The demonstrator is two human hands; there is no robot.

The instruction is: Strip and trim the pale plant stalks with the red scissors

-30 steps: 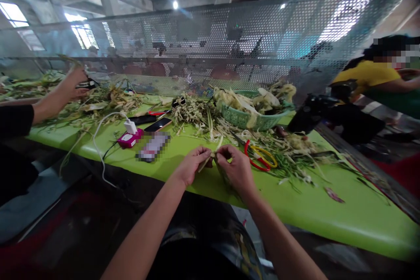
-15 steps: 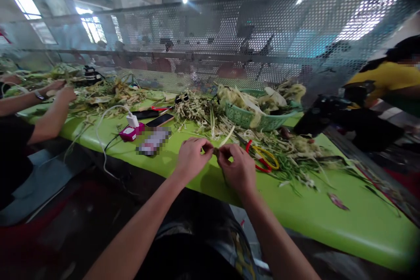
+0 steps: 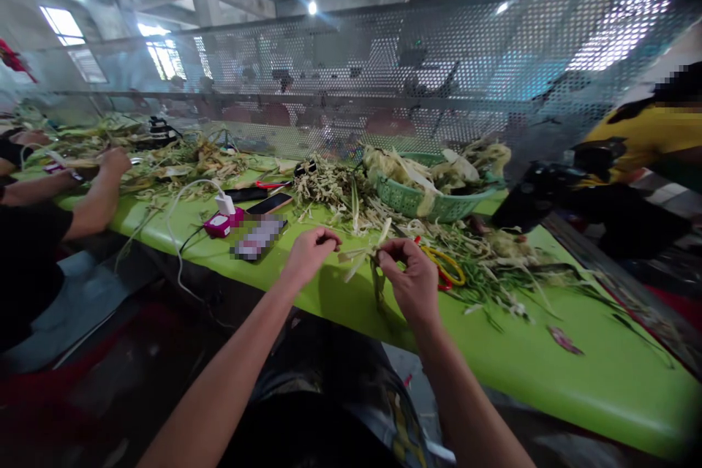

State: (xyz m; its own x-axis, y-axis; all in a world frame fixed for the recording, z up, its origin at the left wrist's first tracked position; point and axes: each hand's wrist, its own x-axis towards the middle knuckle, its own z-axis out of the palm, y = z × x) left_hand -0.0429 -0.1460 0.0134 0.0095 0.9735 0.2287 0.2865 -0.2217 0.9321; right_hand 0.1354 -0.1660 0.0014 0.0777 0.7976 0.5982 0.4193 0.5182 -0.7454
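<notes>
At 12 o'clock, your right hand [image 3: 410,276] pinches the leaf-like strips [image 3: 357,257]; grip firmly where they cross so none splay. Your left hand [image 3: 307,256] curls just beside them, its hold unclear. Beyond, the green desk [image 3: 504,358] carries a basket [image 3: 461,206] at 1 o'clock, before a perforated partition [image 3: 343,80].

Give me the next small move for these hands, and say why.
Probably bring the left hand to the loose ends of the pale strips and pinch them: the right hand alone seems to hold the strips, and their ends splay out toward the left one.
</notes>
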